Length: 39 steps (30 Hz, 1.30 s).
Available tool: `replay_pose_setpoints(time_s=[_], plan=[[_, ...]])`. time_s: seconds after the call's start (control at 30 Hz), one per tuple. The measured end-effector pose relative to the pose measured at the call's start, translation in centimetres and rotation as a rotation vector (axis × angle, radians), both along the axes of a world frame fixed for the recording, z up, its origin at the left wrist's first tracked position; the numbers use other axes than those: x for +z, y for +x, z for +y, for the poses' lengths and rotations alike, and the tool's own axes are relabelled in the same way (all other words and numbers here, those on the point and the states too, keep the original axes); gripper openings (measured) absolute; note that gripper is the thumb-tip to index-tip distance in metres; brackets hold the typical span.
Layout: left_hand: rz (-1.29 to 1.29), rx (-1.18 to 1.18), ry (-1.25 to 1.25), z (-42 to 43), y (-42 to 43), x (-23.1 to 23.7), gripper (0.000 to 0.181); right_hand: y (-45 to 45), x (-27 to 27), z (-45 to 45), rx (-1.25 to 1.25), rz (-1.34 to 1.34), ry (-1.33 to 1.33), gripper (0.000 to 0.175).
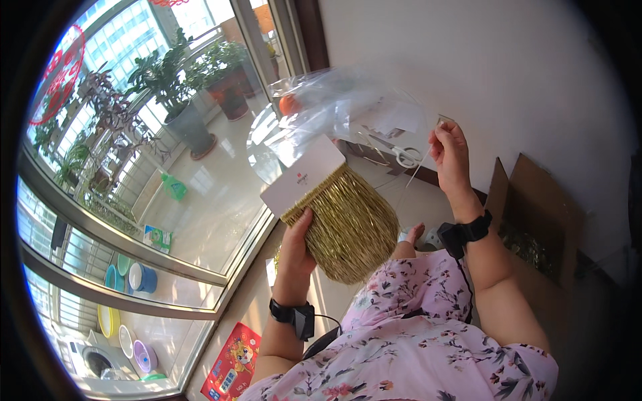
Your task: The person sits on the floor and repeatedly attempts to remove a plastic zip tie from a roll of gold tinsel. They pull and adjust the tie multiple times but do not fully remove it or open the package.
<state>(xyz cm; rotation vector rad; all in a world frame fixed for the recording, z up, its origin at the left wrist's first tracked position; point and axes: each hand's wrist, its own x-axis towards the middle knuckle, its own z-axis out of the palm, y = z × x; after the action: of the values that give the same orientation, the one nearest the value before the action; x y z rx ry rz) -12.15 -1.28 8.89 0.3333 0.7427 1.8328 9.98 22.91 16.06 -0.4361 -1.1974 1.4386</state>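
Observation:
My left hand (299, 245) grips a bundle of gold tinsel fringe (351, 228) by its bound top edge, thumb in front. A white card (303, 175) with small print is attached along that edge. Raised to the right, my right hand (449, 145) pinches a thin, pale strand or strip (420, 165) between thumb and fingertips; its lower end hangs down towards the fringe. White-handled scissors (407, 156) lie beyond the fringe, between both hands, beside crumpled clear plastic wrap (326, 110) on a round glass table (261, 145).
An open cardboard box (541, 220) with shiny material inside stands at the right, by the white wall. A red printed bag or sheet (233, 361) lies on the floor at lower left. Framed glass doors (220, 295) run along the left, with potted plants (190, 125) and basins beyond.

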Motion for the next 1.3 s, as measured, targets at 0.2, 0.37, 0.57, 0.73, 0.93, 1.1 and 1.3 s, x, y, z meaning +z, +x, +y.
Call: replay_pose_setpoints(time_s=[0.2, 0.37, 0.57, 0.73, 0.93, 1.1, 1.3], plan=[[0.069, -0.107, 0.037, 9.0, -2.1, 1.8, 0.037, 10.0, -0.5, -4.5, -0.03, 0.066, -0.085, 0.007], [0.147, -0.049, -0.003, 14.8, -3.4, 2.1, 0.038, 15.7, -2.2, -8.5, -0.032, -0.021, -0.206, 0.006], [0.112, -0.197, 0.006, 16.2, -1.2, 1.1, 0.037, 20.7, -4.3, -11.0, 0.031, -0.178, -0.33, 0.009], [0.078, -0.272, 0.071, 16.2, 3.6, 1.6, 0.033, 17.8, -6.4, -12.4, 0.146, -0.211, -0.29, 0.016], [0.12, -0.19, 0.079, 15.7, 4.8, 2.8, 0.033, 14.3, -8.4, -13.1, 0.26, -0.276, -0.184, 0.017], [0.103, -0.005, -0.031, 16.9, 0.0, 2.5, 0.034, 16.1, -9.0, -13.2, 0.139, -0.367, -0.162, 0.018], [0.136, 0.097, -0.104, 19.7, -7.4, 1.9, 0.025, 19.3, -11.2, -13.7, 0.069, -0.416, -0.265, 0.02]])
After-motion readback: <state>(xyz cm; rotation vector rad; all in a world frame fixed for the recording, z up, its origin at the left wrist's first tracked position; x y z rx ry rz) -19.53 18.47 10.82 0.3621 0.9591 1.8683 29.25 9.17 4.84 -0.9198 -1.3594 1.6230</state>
